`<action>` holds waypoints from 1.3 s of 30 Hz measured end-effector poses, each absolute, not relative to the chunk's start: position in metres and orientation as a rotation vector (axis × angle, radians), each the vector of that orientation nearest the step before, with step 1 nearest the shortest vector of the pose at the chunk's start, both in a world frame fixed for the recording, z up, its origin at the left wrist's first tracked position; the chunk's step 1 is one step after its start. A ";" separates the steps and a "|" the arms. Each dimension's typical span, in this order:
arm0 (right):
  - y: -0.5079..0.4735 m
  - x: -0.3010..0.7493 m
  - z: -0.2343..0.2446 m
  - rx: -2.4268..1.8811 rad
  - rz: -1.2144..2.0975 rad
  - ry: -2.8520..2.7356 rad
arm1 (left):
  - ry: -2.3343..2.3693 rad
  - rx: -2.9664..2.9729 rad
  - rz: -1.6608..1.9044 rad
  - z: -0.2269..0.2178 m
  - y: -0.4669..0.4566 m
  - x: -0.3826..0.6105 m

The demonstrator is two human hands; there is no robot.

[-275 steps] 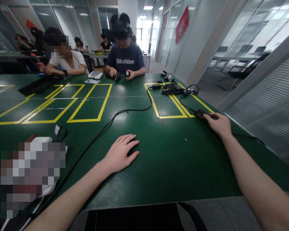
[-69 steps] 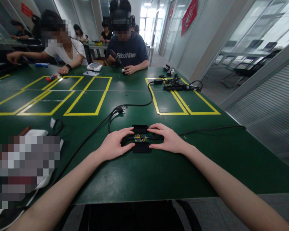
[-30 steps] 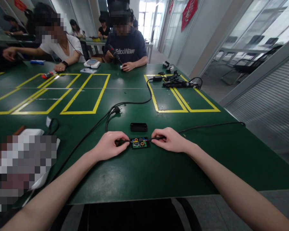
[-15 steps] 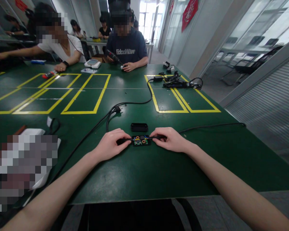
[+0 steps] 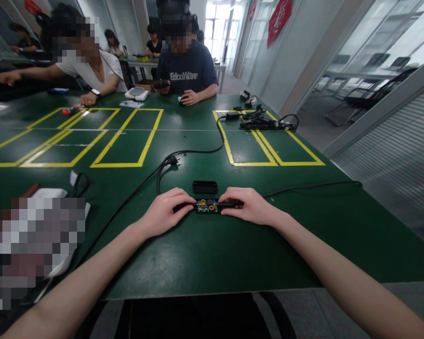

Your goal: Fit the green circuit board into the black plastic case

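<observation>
While both hands rest on the green table in the lower middle of the frame, each is closed on the open adapter between them. The left hand pinches the thick cord where it enters the case, and the right hand pinches the thin cord at the other end. The adapter lies flat on the table with its circuit board bare, showing green with orange coils. Its black lid sits just behind it, apart from the case.

Judging from this, the step in hand is steadying the opened case by its two cord ends. Any further handling would call for a light pull along the cords and for fingers kept off the bare board.

The thick cord runs up and left to a plug near the middle of the frame. Yellow tape rectangles mark the tabletop across the middle, and a heap of black adapters and leads lies in the right-hand one. At the top of the frame, a person in a dark T-shirt and a person in a white top sit at the far edge, with a white device between them. Glass partitions fill the upper right, and a red banner hangs near the top.
</observation>
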State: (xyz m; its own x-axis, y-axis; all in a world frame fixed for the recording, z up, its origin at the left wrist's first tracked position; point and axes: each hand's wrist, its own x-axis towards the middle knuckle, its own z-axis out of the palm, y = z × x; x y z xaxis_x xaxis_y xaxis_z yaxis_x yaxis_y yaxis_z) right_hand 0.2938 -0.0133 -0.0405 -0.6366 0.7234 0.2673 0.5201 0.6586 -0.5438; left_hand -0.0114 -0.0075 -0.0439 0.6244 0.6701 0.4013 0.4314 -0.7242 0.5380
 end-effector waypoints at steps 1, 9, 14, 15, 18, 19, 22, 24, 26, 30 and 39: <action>-0.013 0.294 -0.041 -0.965 0.586 -2.409 | 0.870 2.459 0.837 -0.044 -0.008 -0.011; -0.012 0.293 -0.040 -0.900 0.501 -2.434 | 0.838 2.466 0.826 -0.044 -0.008 -0.010; -0.011 0.292 -0.039 -0.835 0.492 -2.435 | 0.812 2.460 0.831 -0.043 -0.008 -0.010; -0.011 0.293 -0.039 -0.826 0.490 -2.436 | 0.801 2.455 0.832 -0.043 -0.008 -0.010; -0.012 0.293 -0.040 -0.803 0.489 -2.437 | 0.772 2.451 0.843 -0.044 -0.008 -0.009; -0.012 0.293 -0.041 -0.796 0.492 -2.437 | 0.769 2.457 0.848 -0.044 -0.008 -0.009; -0.012 0.292 -0.041 -0.792 0.505 -2.439 | 0.779 2.495 0.847 -0.045 -0.009 -0.009; -0.012 0.292 -0.040 -0.802 0.511 -2.449 | 0.799 2.524 0.831 -0.044 -0.010 -0.008; -0.012 0.292 -0.039 -0.815 0.508 -2.456 | 0.820 2.555 0.798 -0.042 -0.011 -0.007; -0.012 0.291 -0.037 -0.846 0.470 -2.483 | 0.841 2.649 0.741 -0.039 -0.012 -0.004; -0.012 0.284 -0.043 -0.965 0.316 -2.383 | 1.037 2.678 0.793 -0.041 -0.009 -0.002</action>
State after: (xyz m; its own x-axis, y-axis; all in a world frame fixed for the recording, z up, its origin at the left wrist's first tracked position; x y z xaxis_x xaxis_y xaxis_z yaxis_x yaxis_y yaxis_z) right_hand 0.2839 -0.0121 -0.0426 -0.5947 0.6988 0.3975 0.5711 0.7152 -0.4029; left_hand -0.0022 -0.0088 -0.0415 0.6183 0.6647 0.4193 0.5788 -0.7461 0.3293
